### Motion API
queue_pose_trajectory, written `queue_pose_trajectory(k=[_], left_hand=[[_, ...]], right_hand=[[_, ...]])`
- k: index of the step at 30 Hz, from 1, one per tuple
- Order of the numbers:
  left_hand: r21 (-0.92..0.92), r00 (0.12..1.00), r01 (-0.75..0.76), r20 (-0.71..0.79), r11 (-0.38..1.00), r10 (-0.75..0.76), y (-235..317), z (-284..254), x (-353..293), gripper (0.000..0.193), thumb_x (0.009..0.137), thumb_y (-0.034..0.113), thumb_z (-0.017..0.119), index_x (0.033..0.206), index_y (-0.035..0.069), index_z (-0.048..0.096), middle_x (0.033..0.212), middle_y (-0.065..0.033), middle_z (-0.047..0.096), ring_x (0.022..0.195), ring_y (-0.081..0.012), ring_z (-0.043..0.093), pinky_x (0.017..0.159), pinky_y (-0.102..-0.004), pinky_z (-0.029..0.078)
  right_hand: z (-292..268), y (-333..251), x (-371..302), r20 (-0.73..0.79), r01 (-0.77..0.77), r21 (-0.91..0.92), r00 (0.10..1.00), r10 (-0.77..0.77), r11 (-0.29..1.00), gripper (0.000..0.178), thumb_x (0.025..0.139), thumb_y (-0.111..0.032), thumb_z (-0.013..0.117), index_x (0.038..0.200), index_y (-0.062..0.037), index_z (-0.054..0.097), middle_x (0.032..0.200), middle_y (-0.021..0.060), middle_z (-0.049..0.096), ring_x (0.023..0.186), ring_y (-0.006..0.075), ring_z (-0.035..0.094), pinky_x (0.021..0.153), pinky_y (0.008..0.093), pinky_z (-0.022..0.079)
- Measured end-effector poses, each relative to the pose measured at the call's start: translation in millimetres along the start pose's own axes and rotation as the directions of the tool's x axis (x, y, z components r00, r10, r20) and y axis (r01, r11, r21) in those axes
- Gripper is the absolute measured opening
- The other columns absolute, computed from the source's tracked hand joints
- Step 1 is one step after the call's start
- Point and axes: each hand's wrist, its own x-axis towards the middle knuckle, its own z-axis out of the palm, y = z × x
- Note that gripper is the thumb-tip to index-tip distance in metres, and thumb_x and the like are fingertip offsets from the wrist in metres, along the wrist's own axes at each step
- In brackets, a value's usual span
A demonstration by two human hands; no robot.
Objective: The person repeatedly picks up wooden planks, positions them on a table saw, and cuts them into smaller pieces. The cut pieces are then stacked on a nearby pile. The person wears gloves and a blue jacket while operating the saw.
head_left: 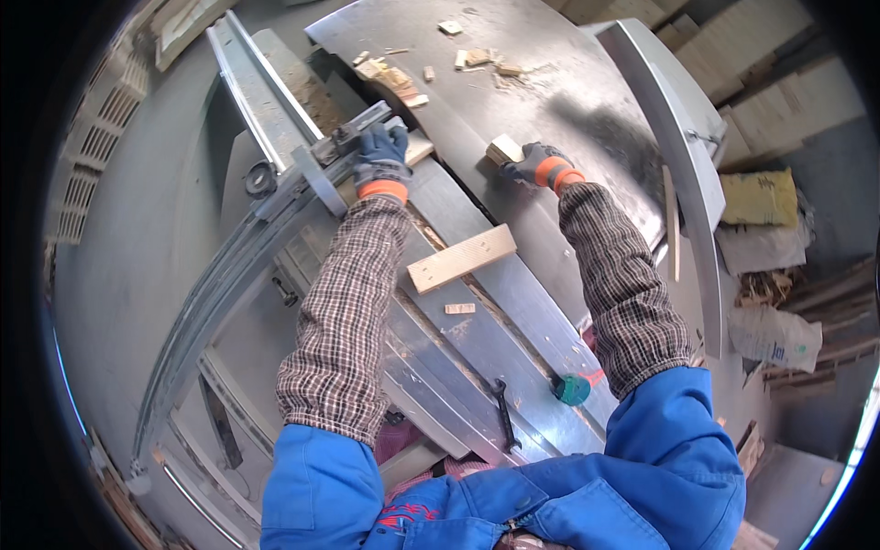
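My left hand, in a dark glove with an orange cuff, is closed over a pale wooden board lying along the metal crosscut fence of a sliding table saw. The board's end sticks out to the right of my fingers; much of it is hidden under the glove. On the steel saw table, my right hand, gloved alike, grips a short wooden block at its right end. Nearer me, a longer wooden block lies across the grooved sliding table, with a small offcut below it.
Offcuts and splinters lie at the far side of the saw table. A wrench and a green tape measure rest on the near end of the sliding table. A long metal rip fence stands to the right, with sacks beyond.
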Motion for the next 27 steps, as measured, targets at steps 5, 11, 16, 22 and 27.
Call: queue_pose_trajectory(k=[5,11,16,22,27], left_hand=[[0.101,0.974,-0.127,0.203,0.987,0.104,-5,10,8,0.075,0.079,0.05,0.069,0.144,0.024,0.043,0.149,-0.0137,0.037,0.141,-0.0348,0.028,0.108,-0.0493,0.033],[0.029,0.992,-0.108,0.062,0.994,0.106,-8,-16,-3,0.062,0.067,0.049,0.082,0.112,0.012,0.065,0.114,-0.0122,0.064,0.113,-0.0297,0.057,0.1,-0.0409,0.041],[0.234,0.978,-0.051,0.21,0.971,0.001,9,-40,6,0.067,0.068,0.06,0.079,0.113,0.012,0.066,0.122,-0.012,0.064,0.117,-0.0284,0.06,0.099,-0.0415,0.048],[0.284,0.99,-0.128,0.095,0.95,0.105,-10,-9,13,0.063,0.069,0.059,0.079,0.109,0.012,0.068,0.116,-0.0128,0.068,0.108,-0.029,0.066,0.088,-0.0423,0.054],[0.272,0.917,-0.16,0.396,0.949,0.042,28,-78,-3,0.064,0.078,0.057,0.071,0.123,0.012,0.062,0.136,-0.0154,0.053,0.127,-0.0308,0.05,0.108,-0.043,0.037]], right_hand=[[5,74,-83,0.09,-0.073,0.587,0.996,0.024,0.806,0.044,0.078,-0.045,0.07,0.096,-0.0043,0.067,0.079,0.0062,0.067,0.068,0.0148,0.063,0.063,0.0301,0.05],[39,197,-257,0.168,-0.214,0.908,0.974,0.154,0.361,0.042,0.085,-0.03,0.071,0.111,-0.0009,0.057,0.082,0.0044,0.06,0.067,0.011,0.059,0.057,0.0252,0.047],[88,308,-379,0.281,-0.446,0.845,0.839,0.465,0.293,0.043,0.082,-0.033,0.071,0.111,-0.003,0.06,0.08,0.0038,0.059,0.063,0.0115,0.056,0.053,0.0269,0.046],[180,361,-408,0.508,-0.689,0.705,0.655,0.559,0.167,0.058,0.077,-0.046,0.076,0.112,-0.0018,0.064,0.087,0.0109,0.065,0.069,0.021,0.064,0.06,0.0345,0.052],[216,378,-397,0.136,-0.738,0.4,0.634,0.761,0.543,0.083,0.074,-0.052,0.077,0.134,0.0002,0.053,0.122,0.0195,0.063,0.112,0.0334,0.059,0.095,0.0395,0.046]])
